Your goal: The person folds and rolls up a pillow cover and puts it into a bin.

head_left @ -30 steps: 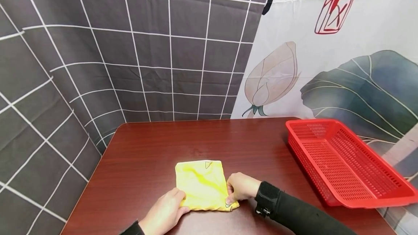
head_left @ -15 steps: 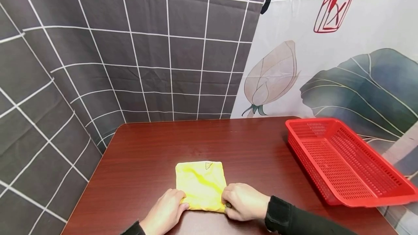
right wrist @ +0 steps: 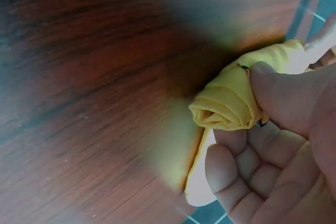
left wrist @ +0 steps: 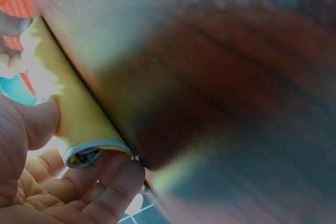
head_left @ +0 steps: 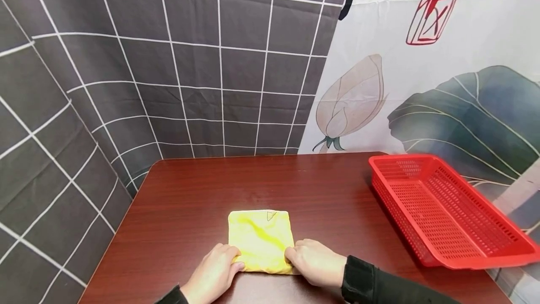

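A folded yellow cloth (head_left: 259,238) lies on the table near its front, a small dark outline printed at its far edge. Its near edge is rolled up, as the roll (left wrist: 79,98) in the left wrist view shows. My left hand (head_left: 214,269) pinches the roll's left end, thumb on top and fingers beneath. At the right end my right hand (head_left: 316,262) grips the roll, where spiral layers of cloth (right wrist: 226,103) show in the right wrist view. In the head view the right fingertips are hidden under the hand.
A red perforated plastic basket (head_left: 447,215) stands on the table's right side, its corner reaching past the edge. Behind the brown wooden table (head_left: 190,191) hang a grey grid-patterned curtain (head_left: 194,69) and a white cloth with lotus prints (head_left: 354,102).
My right hand has moved slightly toward me and left, and now covers the cloth's near right corner, whose edge is rolled inward. My left hand stays nearly in place.
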### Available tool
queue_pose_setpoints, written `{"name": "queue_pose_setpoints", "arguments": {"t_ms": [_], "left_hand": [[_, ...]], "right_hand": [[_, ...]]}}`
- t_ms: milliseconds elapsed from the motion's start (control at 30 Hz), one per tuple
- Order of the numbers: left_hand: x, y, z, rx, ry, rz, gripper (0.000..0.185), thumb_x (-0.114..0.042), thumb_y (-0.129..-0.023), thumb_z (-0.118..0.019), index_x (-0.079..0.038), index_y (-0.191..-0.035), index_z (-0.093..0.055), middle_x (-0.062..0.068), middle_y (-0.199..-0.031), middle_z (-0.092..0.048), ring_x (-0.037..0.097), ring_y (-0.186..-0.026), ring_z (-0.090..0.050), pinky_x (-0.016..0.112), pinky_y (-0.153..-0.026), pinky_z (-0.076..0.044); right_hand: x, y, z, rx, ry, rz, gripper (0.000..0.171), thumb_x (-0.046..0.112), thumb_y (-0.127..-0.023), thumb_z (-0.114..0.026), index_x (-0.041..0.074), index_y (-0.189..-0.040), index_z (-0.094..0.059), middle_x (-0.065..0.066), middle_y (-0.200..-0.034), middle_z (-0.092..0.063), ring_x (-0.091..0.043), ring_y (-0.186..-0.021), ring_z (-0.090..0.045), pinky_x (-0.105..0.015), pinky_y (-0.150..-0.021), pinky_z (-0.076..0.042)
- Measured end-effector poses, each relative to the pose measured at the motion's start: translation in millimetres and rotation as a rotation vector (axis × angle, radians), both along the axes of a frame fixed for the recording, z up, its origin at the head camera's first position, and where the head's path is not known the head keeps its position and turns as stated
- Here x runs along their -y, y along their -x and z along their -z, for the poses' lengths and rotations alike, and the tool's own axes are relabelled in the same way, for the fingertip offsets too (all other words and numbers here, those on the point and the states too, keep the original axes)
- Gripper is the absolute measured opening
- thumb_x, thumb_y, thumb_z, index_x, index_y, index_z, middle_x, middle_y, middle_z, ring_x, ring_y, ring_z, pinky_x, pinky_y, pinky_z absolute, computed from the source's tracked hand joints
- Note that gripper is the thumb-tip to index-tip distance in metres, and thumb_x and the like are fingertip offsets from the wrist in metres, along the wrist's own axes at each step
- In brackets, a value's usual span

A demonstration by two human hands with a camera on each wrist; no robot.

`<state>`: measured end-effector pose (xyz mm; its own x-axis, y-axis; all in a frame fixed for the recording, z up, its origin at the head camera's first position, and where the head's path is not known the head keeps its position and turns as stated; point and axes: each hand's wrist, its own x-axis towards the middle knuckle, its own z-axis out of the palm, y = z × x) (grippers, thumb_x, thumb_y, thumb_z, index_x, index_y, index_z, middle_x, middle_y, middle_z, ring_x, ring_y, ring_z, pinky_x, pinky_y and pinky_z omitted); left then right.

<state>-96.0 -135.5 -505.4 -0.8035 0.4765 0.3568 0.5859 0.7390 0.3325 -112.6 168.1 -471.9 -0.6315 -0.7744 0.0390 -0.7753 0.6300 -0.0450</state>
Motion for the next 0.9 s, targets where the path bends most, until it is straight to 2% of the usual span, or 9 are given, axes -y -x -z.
{"name": "queue_pose_setpoints", "arguments": {"t_ms": [167, 333, 467, 667, 700, 767, 833, 900], "left_hand": [[0.0, -4.2, -1.5, 0.010, -0.010, -0.015, 0.008, -0.024, -0.093, -0.079, -0.019, -0.094, -0.073, -0.010, -0.092, -0.068, 0.010, -0.088, -0.058, 0.030, -0.076, -0.052], [-1.1, -6.1, -2.4, 0.028, 0.002, -0.023, 0.011, -0.025, -0.099, -0.073, -0.020, -0.089, -0.074, -0.011, -0.091, -0.055, 0.009, -0.087, -0.051, 0.028, -0.073, -0.049], [-2.2, -4.3, -1.8, 0.012, 0.006, -0.035, 0.017, -0.024, -0.101, -0.072, -0.022, -0.084, -0.072, -0.012, -0.087, -0.052, 0.006, -0.082, -0.047, 0.025, -0.070, -0.045], [-2.2, -0.2, -2.8, 0.015, 0.109, -0.081, 0.014, -0.035, -0.099, -0.072, -0.025, -0.090, -0.075, -0.014, -0.087, -0.063, 0.010, -0.082, -0.055, 0.033, -0.075, -0.046], [-2.7, -0.5, -3.6, -0.025, 0.133, -0.088, 0.013, -0.036, -0.097, -0.074, -0.025, -0.091, -0.074, -0.013, -0.087, -0.063, 0.011, -0.083, -0.056, 0.034, -0.077, -0.046], [-4.8, -0.7, -5.5, -0.167, 0.178, -0.078, 0.015, -0.036, -0.090, -0.079, -0.023, -0.088, -0.071, -0.011, -0.087, -0.063, 0.013, -0.085, -0.057, 0.037, -0.083, -0.045], [-7.9, -0.8, -7.4, -0.363, 0.231, -0.035, 0.013, -0.028, -0.085, -0.078, -0.020, -0.083, -0.068, -0.007, -0.084, -0.060, 0.017, -0.084, -0.057, 0.041, -0.090, -0.046], [-11.3, -0.3, -8.7, -0.569, 0.282, 0.021, 0.009, -0.020, -0.081, -0.070, -0.017, -0.075, -0.064, -0.003, -0.077, -0.056, 0.022, -0.081, -0.056, 0.046, -0.096, -0.047]], "right_hand": [[-1.1, 12.8, -5.0, 0.162, -0.025, 0.016, 0.021, 0.014, -0.089, -0.083, 0.021, -0.092, -0.062, 0.014, -0.075, -0.055, 0.000, -0.067, -0.045, -0.016, -0.064, -0.042], [3.1, 27.4, -10.7, 0.348, -0.016, 0.124, 0.019, 0.011, -0.087, -0.084, 0.021, -0.088, -0.069, 0.015, -0.079, -0.063, 0.002, -0.069, -0.051, -0.019, -0.067, -0.048], [7.5, 35.1, -12.3, 0.402, -0.023, 0.212, 0.022, 0.011, -0.080, -0.090, 0.022, -0.081, -0.071, 0.016, -0.077, -0.064, 0.001, -0.069, -0.053, -0.021, -0.068, -0.049], [9.2, 36.1, -14.2, 0.459, -0.010, 0.269, 0.026, 0.009, -0.079, -0.092, 0.022, -0.077, -0.070, 0.016, -0.072, -0.061, -0.001, -0.066, -0.052, -0.021, -0.066, -0.048], [9.4, 36.0, -14.3, 0.465, -0.008, 0.274, 0.026, 0.009, -0.079, -0.092, 0.022, -0.077, -0.070, 0.016, -0.072, -0.061, -0.001, -0.066, -0.052, -0.022, -0.066, -0.048], [10.1, 36.0, -14.5, 0.474, -0.002, 0.283, 0.026, 0.008, -0.079, -0.092, 0.022, -0.076, -0.070, 0.016, -0.072, -0.061, -0.001, -0.066, -0.052, -0.022, -0.066, -0.048], [11.2, 36.4, -15.2, 0.482, 0.000, 0.294, 0.026, 0.008, -0.079, -0.092, 0.022, -0.076, -0.070, 0.016, -0.072, -0.061, -0.001, -0.066, -0.052, -0.021, -0.066, -0.048], [12.2, 37.0, -16.9, 0.482, 0.001, 0.304, 0.027, 0.007, -0.078, -0.093, 0.021, -0.075, -0.070, 0.016, -0.072, -0.062, -0.001, -0.066, -0.052, -0.022, -0.066, -0.049]]}}
